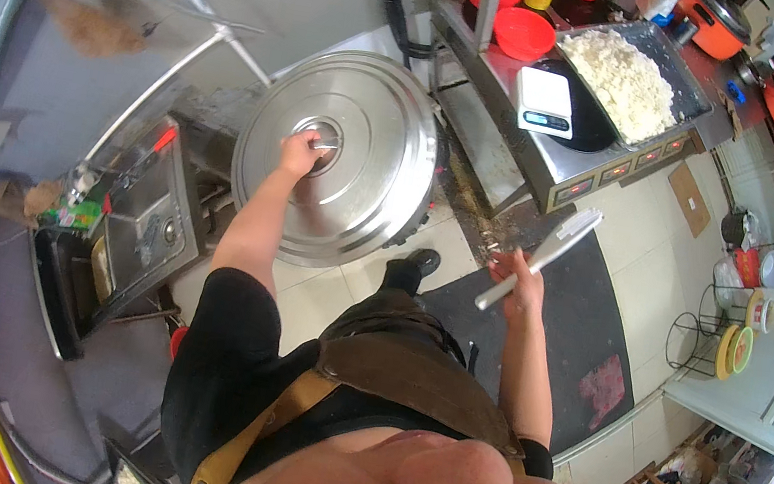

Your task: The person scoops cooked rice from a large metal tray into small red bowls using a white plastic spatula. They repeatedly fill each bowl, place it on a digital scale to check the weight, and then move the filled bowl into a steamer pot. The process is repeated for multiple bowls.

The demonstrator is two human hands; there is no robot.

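Note:
My left hand grips the handle at the middle of a wide round stainless steel lid. The vessel beneath the lid is mostly hidden. In my right hand is a white spatula, held by its handle with the flat blade pointing up and away from me. Pale residue shows on the blade. Beyond the right hand, a metal tray heaped with white crumbly food rests on the counter. A white digital kitchen scale sits beside that tray.
At left stands a stainless steel sink under a wall-mounted pipe. The steel counter with lit control panels carries a red bowl. A dark mat covers floor at right. A wire rack stands farther right.

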